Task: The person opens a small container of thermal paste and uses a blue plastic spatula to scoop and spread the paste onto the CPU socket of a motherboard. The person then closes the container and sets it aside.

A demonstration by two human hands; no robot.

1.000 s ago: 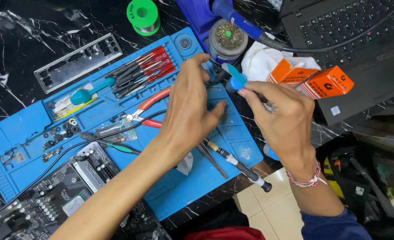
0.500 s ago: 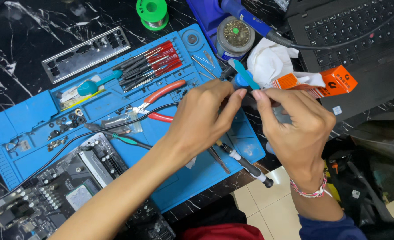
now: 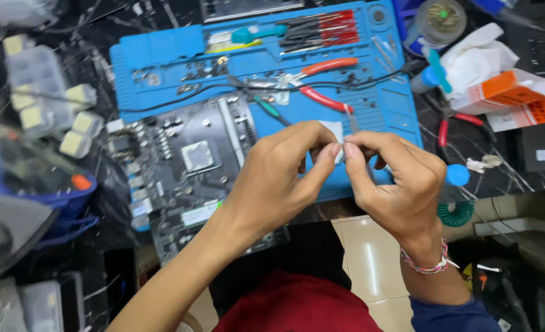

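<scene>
Head view: left hand (image 3: 278, 178) and right hand (image 3: 395, 178) meet fingertip to fingertip over the near edge of the blue work mat (image 3: 162, 49). Both pinch a small white piece (image 3: 336, 132), thumbs and forefingers closed on it; can't tell what it is, mostly hidden by fingers. A thin metal tool (image 3: 350, 117) sticks up just behind it. Motherboard (image 3: 186, 166) lies just left of the left hand, partly on the mat. Red-handled pliers (image 3: 322, 80) and a black cable (image 3: 223, 89) lie on the mat beyond. Dark marbled bench (image 3: 506, 147) carries it all.
</scene>
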